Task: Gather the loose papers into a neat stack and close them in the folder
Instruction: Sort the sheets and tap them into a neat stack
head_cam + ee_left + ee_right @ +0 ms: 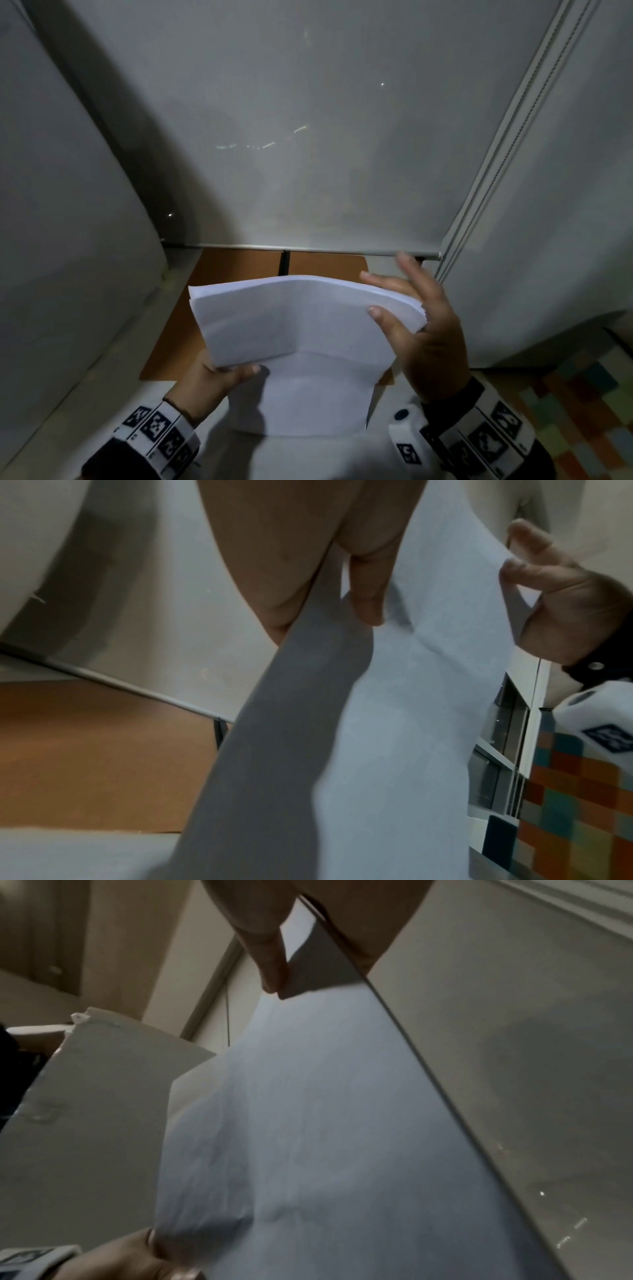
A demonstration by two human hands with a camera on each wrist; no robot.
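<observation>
I hold a stack of white papers (294,322) in the air with both hands, over an open brown folder (236,270) that lies on the white table (102,394). My left hand (219,377) grips the stack's lower left corner, thumb on top. At the right edge my right hand (421,329) pinches the stack, thumb on the front and fingers spread behind. The sheets bow, and a lower part of the paper (301,401) reaches down toward me. The left wrist view shows the left fingers (366,593) on the paper (411,723) and the right hand (565,601) at its far edge.
A grey roller blind (308,137) with a metal bottom bar (308,249) hangs just behind the folder. Its bead chain (513,120) runs down at the right. A checkered, many-coloured surface (582,411) lies at the lower right. A pale wall (51,205) stands close on the left.
</observation>
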